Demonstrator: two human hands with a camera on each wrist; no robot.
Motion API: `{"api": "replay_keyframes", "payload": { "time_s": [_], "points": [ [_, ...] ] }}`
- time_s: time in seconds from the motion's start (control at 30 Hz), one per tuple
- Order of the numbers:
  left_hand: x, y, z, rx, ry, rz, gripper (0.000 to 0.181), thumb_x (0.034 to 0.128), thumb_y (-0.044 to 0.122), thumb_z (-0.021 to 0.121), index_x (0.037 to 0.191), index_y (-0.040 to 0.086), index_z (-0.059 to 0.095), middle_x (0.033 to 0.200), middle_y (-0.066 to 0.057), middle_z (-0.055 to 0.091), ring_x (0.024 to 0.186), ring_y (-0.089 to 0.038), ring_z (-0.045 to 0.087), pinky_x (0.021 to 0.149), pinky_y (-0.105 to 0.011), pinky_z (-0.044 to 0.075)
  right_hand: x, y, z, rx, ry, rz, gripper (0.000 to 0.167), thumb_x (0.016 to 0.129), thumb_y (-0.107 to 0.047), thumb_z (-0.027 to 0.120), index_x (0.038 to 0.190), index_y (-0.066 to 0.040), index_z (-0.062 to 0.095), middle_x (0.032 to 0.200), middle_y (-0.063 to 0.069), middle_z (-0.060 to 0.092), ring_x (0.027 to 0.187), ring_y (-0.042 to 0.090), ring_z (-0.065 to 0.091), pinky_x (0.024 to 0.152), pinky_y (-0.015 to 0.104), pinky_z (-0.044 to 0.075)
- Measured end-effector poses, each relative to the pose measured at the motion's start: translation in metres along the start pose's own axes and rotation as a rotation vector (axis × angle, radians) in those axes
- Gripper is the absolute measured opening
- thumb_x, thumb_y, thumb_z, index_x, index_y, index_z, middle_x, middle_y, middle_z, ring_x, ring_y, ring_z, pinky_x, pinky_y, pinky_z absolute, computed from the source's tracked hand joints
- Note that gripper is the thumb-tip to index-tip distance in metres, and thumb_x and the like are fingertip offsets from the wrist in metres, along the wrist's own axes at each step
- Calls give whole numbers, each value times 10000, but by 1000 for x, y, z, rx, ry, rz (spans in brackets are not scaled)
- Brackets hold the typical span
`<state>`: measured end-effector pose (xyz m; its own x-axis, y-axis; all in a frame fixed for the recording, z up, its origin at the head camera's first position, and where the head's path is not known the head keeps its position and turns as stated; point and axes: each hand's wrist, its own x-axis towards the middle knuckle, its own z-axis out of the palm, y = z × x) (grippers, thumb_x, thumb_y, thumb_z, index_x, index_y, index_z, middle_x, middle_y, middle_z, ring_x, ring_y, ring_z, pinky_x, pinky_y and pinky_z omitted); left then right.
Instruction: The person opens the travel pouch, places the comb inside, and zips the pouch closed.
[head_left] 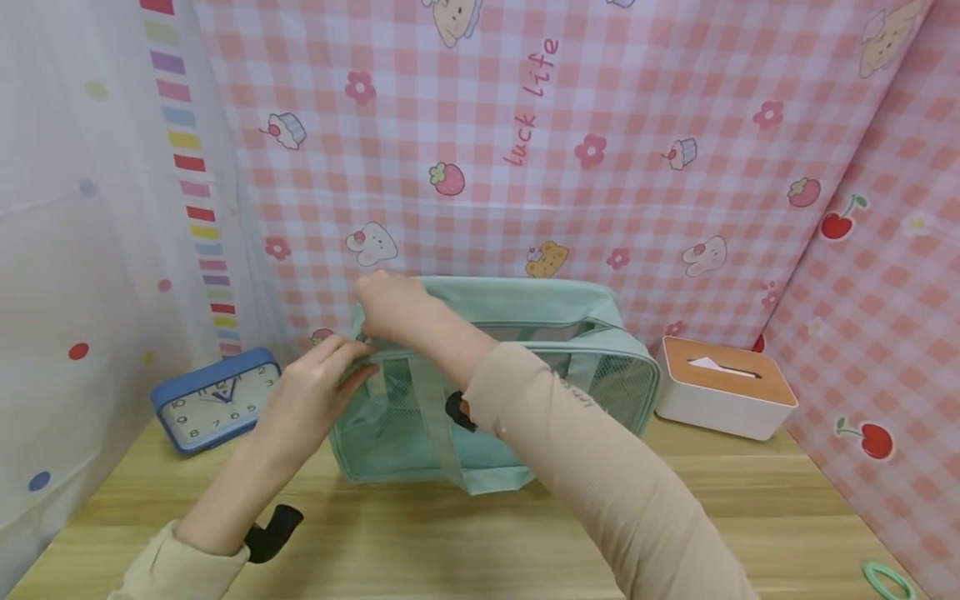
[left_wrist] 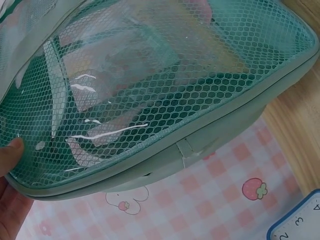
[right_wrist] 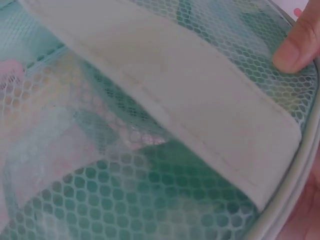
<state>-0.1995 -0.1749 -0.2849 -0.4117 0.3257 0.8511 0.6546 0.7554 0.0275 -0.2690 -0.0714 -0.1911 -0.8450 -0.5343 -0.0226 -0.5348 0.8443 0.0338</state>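
Observation:
A mint-green bag (head_left: 487,458) with clear, mesh-lined sides stands on the table, its top partly unzipped. Through the mesh in the left wrist view, several pale patterned items and glossy clear plastic appear inside. My left hand (head_left: 318,392) pinches the bag's upper left corner, thumb in front and fingers behind the piped edge. Curled downward at the left end of the zipper is my right hand (head_left: 397,304), close to the left fingertips. A small metal zipper pull (head_left: 365,339) shows there; the right fingertips are mostly hidden. A bag handle (right_wrist: 170,85) crosses the right wrist view.
A blue clock (head_left: 217,400) stands left of the bag. To the right is a white tissue box (head_left: 720,404) with a wooden-looking lid. A green ring (head_left: 888,579) lies at the table's near right corner. Pink checked cloth (head_left: 487,125) hangs behind.

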Motion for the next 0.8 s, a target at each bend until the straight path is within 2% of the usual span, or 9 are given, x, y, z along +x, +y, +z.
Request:
{"api": "replay_keyframes", "payload": {
  "time_s": [0.1,0.2,0.3,0.37,0.43,0.57,0.67,0.8],
  "points": [
    [1,1,1,5,1,-3,231,663,-31,765,873,-7,670,818,-89,644,701,-187,646,586,-253,556,-2,4,0,4,8,-12,203,903,-136,549,1104,-116,563,1066,7,608,855,125,576,722,249,524],
    [1,1,1,11,0,-11,235,666,-32,763,881,-9,672,811,-94,642,687,-186,642,577,-257,554,-3,8,-1,72,31,18,199,897,-96,541,1095,-98,561,1025,13,607,765,113,535,614,199,480],
    [0,1,1,3,-9,-22,233,674,-35,757,888,-6,672,796,-88,632,670,-172,632,562,-250,548,-5,15,-1,225,39,86,302,877,-80,556,1177,-68,527,877,27,624,610,109,508,492,176,427],
    [-1,1,0,0,-15,-29,231,675,-36,756,888,-1,673,777,-79,621,649,-156,617,542,-239,537,-5,20,-2,338,42,136,378,869,-89,570,1235,-45,489,775,32,614,531,106,516,461,177,443],
    [-1,1,0,-2,-17,-33,232,675,-36,757,888,0,673,761,-71,611,632,-143,602,525,-230,526,-6,26,-4,470,30,192,480,862,-97,584,1308,-23,424,694,47,611,476,114,534,490,210,511],
    [-2,1,0,-1,-21,-45,230,678,-31,757,890,5,675,748,-59,603,619,-129,588,508,-220,512,-6,41,-6,674,9,281,443,827,-66,586,1230,27,425,605,33,591,439,96,538,640,276,580],
    [-2,2,0,4,-24,-54,227,684,-23,755,896,6,676,751,-58,605,620,-129,588,506,-221,510,-10,53,-8,820,-22,320,569,799,-20,569,1305,58,321,627,48,596,433,97,547,707,311,585],
    [-1,2,-1,8,-25,-56,232,685,-20,755,901,3,676,755,-62,611,622,-135,592,504,-222,511,-16,67,-15,930,-54,330,768,807,0,594,1423,44,137,689,93,613,465,117,580,733,326,583]
  ]
}}
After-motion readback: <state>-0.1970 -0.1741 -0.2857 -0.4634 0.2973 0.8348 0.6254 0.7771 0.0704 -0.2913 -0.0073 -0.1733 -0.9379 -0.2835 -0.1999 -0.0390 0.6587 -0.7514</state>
